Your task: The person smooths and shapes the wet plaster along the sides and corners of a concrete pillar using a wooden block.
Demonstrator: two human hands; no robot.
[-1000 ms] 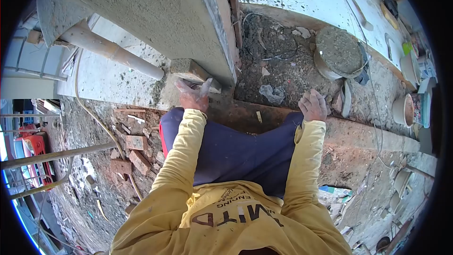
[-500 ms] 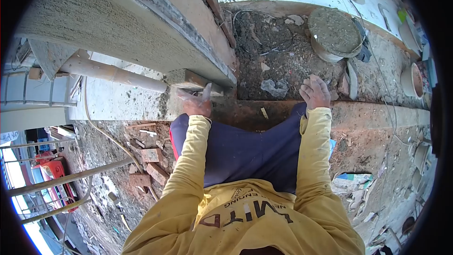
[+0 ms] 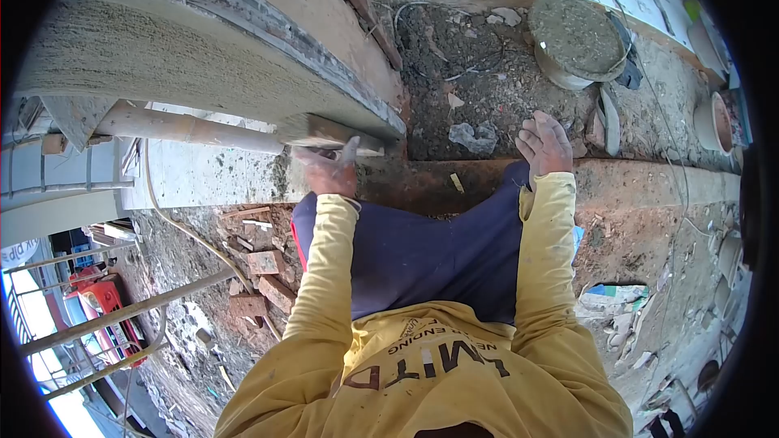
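Observation:
My left hand is closed around the grip of a plastering float, its thumb sticking up. The float's board lies against the grey mortar face of a long plastered beam or column, near its end, and looks blurred by motion. My right hand is raised above my right knee with loosely bent fingers, holding nothing. Past it on the dirt are a crumpled clear plastic bag and a round bucket filled with grey mortar.
A bamboo pole runs beside the plastered member on the left. Broken bricks lie by my left leg, near a hose. A low ledge crosses in front of me. A pale bowl stands at far right.
My left hand and the float have shifted slightly left along the mortar face. My right hand has lifted a little, fingers pointing further up. The view has also tilted slightly.

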